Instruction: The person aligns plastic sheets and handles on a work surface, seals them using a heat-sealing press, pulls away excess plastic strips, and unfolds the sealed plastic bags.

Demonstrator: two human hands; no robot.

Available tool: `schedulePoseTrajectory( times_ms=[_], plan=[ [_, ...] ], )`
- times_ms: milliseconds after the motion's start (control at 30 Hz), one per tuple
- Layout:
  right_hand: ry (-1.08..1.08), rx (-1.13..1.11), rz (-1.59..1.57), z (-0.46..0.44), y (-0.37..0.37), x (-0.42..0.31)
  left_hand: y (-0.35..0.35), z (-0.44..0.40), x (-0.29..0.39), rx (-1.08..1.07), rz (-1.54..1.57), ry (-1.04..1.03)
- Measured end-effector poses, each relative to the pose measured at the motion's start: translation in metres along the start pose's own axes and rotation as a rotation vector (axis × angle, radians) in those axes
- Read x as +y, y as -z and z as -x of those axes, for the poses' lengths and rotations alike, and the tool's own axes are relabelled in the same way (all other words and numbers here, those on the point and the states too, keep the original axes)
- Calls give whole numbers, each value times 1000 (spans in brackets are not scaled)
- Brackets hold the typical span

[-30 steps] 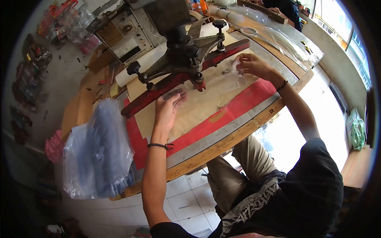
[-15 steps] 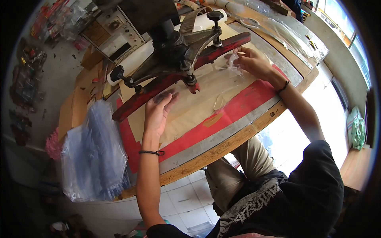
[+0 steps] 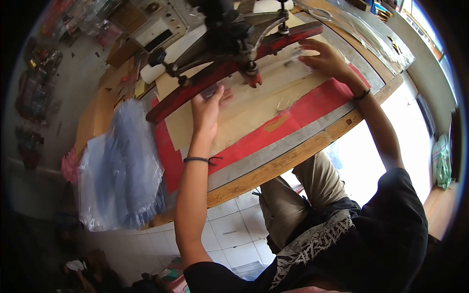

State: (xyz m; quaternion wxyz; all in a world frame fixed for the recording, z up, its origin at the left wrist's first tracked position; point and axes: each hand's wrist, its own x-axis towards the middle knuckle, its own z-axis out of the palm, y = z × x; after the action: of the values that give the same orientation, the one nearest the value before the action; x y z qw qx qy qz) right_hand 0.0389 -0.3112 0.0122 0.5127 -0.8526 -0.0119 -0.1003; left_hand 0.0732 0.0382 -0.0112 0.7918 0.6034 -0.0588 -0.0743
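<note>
A clear plastic sheet [image 3: 266, 80] stretches between my hands, beneath a long red bar [image 3: 195, 89] of a dark metal press [image 3: 229, 41]. My left hand [image 3: 210, 107] holds its left end, thumb uppermost, close to the bar's lower side. At the other end my right hand [image 3: 325, 58] has the film between thumb and curved fingers, near the bar's right tip. Glare makes the film's edges hard to follow. Under it lie a tan sheet [image 3: 234, 129] and a red mat [image 3: 312, 105] on the bench.
A stack of clear bluish plastic bags [image 3: 122, 171] hangs over the bench's left corner. Behind it stand a cardboard box [image 3: 95, 117] and a control box with dials [image 3: 156, 24]. More clear plastic strips [image 3: 366, 36] lie at the back right. The wooden bench edge [image 3: 293, 156] runs before my knees.
The view has shifted, so the bench and press sit farther right and higher. Both hands have moved farther in toward the red bar, with the film drawn under it.
</note>
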Motion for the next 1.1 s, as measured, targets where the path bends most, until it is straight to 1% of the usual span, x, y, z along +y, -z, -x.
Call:
schedulePoseTrajectory(
  times_ms=[67, 100, 167, 233, 333, 367, 467, 567, 667, 700, 767, 833, 867, 900, 967, 1033, 1067, 1100],
  plan=[
    [49, 36, 16, -9, -3, 13, -3, 3, 8, -32, -3, 16],
    [152, 110, 55, -10, -6, 14, -3, 5, 13, -55, 0, 43],
    [68, 149, 34, -21, -14, 33, 2, 8, 17, -144, 18, 96],
    [-41, 201, 47, -22, -16, 30, 12, 8, 25, -278, 36, 151],
    [62, 230, 172, -23, -17, 29, 26, 18, 45, -400, -102, 260],
    [127, 276, 200, -22, -18, 29, 28, 20, 54, -447, -201, 285],
    [91, 260, 265, -12, -19, 8, 26, 34, 69, -412, -496, 304],
    [211, 262, 318, -20, -22, 16, 18, 24, 44, -340, -692, 209],
    [246, 223, 434, -15, -19, 2, 15, 21, 32, -175, -511, 124],
    [268, 157, 447, -11, -18, -1, 14, 21, 32, -94, -575, 64],
    [311, 29, 477, -4, -17, -3, 8, 26, 36, -33, -733, 25],
    [464, 52, 596, -5, -20, 4, 0, 32, 40, 50, -929, 6],
    [537, 62, 659, -4, -21, 7, 7, 26, 31, 76, -1088, -192],
    [502, 23, 665, -4, -21, 6, 10, 22, 27, 102, -1240, -394],
    [431, -57, 679, -5, -22, 2, 14, 20, 14, 141, -1484, -460],
    [520, -92, 766, -6, -23, 3, -27, 51, 44, 166, -1668, -168],
    [563, -107, 807, -7, -24, 4, -32, 53, 40, 135, -1671, -349],
    [563, -123, 786, -7, -25, 4, -36, 54, 34, 102, -1666, -530]
  ],
)
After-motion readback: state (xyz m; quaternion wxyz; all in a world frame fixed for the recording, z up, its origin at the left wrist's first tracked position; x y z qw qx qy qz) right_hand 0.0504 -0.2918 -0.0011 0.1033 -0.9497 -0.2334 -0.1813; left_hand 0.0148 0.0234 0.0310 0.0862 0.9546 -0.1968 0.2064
